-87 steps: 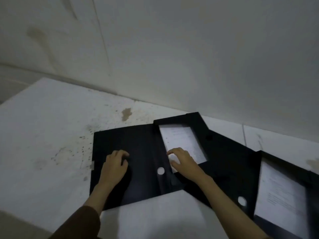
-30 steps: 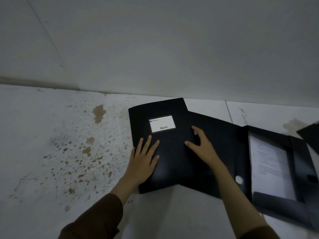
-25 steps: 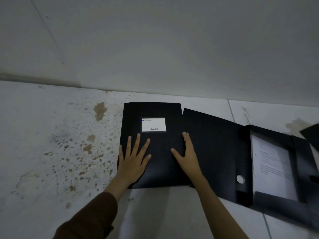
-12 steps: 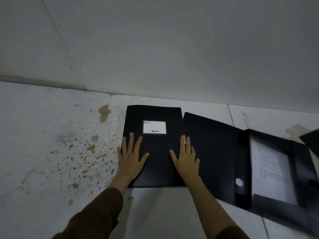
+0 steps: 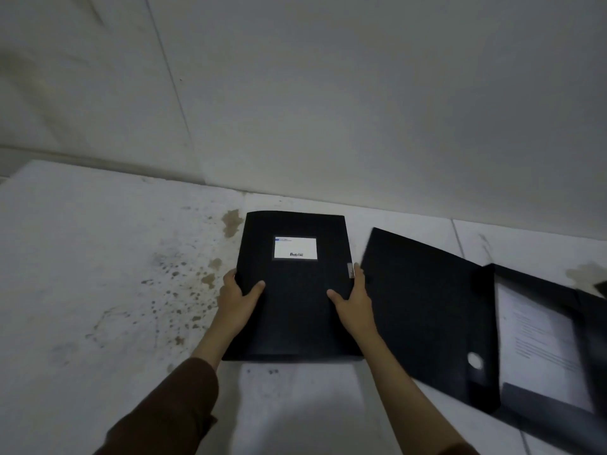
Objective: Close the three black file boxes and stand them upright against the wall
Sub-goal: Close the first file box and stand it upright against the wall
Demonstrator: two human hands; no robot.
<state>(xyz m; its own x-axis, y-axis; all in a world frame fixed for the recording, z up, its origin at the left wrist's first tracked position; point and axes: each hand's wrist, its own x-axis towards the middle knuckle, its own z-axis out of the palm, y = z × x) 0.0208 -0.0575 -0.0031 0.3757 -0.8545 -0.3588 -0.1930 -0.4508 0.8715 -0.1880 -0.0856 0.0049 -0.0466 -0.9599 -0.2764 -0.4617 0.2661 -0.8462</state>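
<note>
The closed file box [image 5: 292, 290] is lying with its white label [image 5: 295, 247] facing up on the white stained floor [image 5: 98, 274], its far end close to the foot of the wall [image 5: 328, 93]. Whether its far end is lifting off the floor cannot be told.

The left hand [image 5: 238, 298] is gripping the box's left edge: the thumb is lying on top of the cover, and the other fingers [image 5: 230, 277] are wrapping around the edge and going out of sight beneath it. The right hand [image 5: 353, 298] is gripping the right edge in the same way, thumb on top, the fingers [image 5: 359, 277] curling over the side just below a small pale clasp [image 5: 350, 270]. Both hands are closing on the box, one at each side. A brown sleeve [image 5: 164, 412] is covering the left forearm.

Just to the right, a second file box [image 5: 492, 323] is lying open on the floor, near the first but not touching it. Its flap [image 5: 423, 307] is spreading toward the closed box, a round hole [image 5: 474, 361] is showing in its spine, and a printed sheet [image 5: 538, 339] is sitting inside its tray. At the right edge of the view, a dark corner of another black thing [image 5: 601, 287] is showing; what it is cannot be told.
</note>
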